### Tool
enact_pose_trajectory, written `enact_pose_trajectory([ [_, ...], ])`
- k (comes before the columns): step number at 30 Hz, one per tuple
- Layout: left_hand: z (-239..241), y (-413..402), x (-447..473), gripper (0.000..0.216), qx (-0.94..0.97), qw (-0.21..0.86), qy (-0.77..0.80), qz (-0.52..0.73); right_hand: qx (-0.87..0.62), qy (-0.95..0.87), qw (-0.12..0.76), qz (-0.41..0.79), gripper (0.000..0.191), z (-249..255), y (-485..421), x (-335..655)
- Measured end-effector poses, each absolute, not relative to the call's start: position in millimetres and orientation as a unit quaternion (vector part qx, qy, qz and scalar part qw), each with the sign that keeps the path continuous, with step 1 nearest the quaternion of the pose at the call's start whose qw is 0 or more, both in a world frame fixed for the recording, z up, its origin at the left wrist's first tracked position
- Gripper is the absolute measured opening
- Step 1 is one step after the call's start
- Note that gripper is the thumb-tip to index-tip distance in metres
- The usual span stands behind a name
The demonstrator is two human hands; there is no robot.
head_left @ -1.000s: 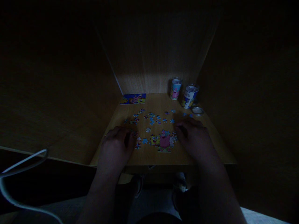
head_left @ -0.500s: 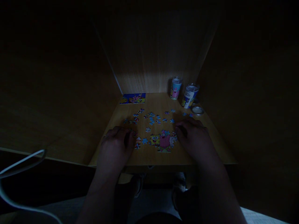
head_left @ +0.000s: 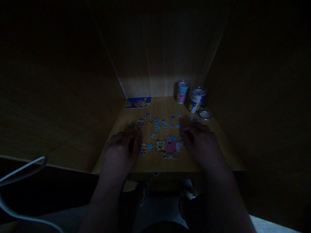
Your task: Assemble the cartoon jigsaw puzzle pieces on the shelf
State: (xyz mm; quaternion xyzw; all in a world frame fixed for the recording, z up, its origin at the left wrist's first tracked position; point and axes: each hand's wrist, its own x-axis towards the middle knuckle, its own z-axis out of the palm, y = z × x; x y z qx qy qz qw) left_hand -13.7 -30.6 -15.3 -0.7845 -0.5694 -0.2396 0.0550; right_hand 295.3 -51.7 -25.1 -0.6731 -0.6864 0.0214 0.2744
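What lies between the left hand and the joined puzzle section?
The head view shows a blue piece beside the joined puzzle section and, nearer the left hand, a few multicoloured pieces.

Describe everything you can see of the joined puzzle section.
The joined section lies flat on the table, near its front edge. Seemingly made of card, it shows a yellow face at left, a pink figure in the middle and something pale at right. The outline is ragged, but straight below the pink figure. The right hand is at its right end; dimness hides whether they touch.
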Motion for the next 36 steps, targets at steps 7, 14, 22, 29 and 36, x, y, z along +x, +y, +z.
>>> enact_pose_trajectory([
  [7,-13.7,-32.0,-12.1,0.028,-0.779,0.052,-0.576,-0.242,-0.672,-0.689,0.27,0.027,0.019,-26.7,-50.4,297.4],
  [14,-15.3,-31.2,-13.0,0.028,-0.781,0.057,-0.571,-0.247,-0.676,-0.685,0.269,0.024,0.018,-26.2,-51.4,296.0],
  [22,-13.0,-31.9,-11.5,0.028,-0.78,0.064,-0.572,-0.246,-0.672,-0.688,0.274,0.027,0.021,-26.8,-51.1,296.5],
  [29,-14.6,-31.5,-12.3,0.028,-0.783,0.06,-0.568,-0.248,-0.679,-0.683,0.267,0.029,0.02,-25.4,-51.3,295.6],
  [36,-13.7,-31.9,-12.3,0.029,-0.781,0.055,-0.572,-0.245,-0.68,-0.682,0.267,0.031,0.019,-24.8,-51.2,295.9],
])
